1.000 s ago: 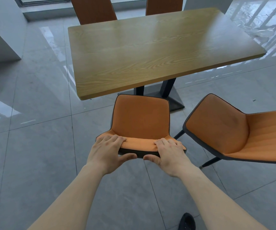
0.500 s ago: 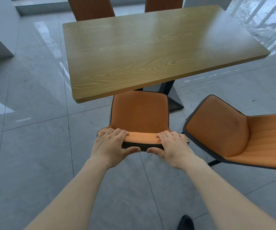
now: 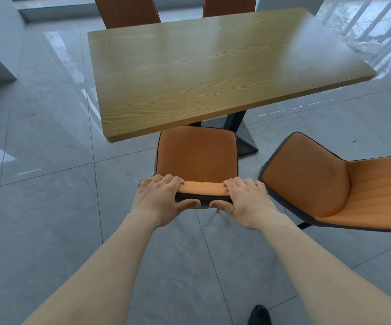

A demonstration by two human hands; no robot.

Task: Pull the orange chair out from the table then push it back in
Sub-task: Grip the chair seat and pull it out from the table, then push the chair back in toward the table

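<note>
The orange chair [image 3: 198, 154] with dark trim stands at the near edge of the wooden table [image 3: 213, 71], and the front of its seat is hidden under the tabletop. My left hand [image 3: 160, 199] grips the left part of the backrest's top edge, fingers over the front and thumb behind. My right hand [image 3: 246, 200] holds the right part of that edge in the same way.
A second orange chair [image 3: 330, 184] stands close on the right, turned sideways away from the table. Two more chair backs [image 3: 128, 10] rise beyond the far side. The table's dark pedestal base [image 3: 241, 139] sits under it. Grey tiled floor [image 3: 49, 219] spreads left and behind.
The chair has slid forward toward the table with both hands on its backrest; its seat front, which was short of the table edge, is now tucked under the tabletop.
</note>
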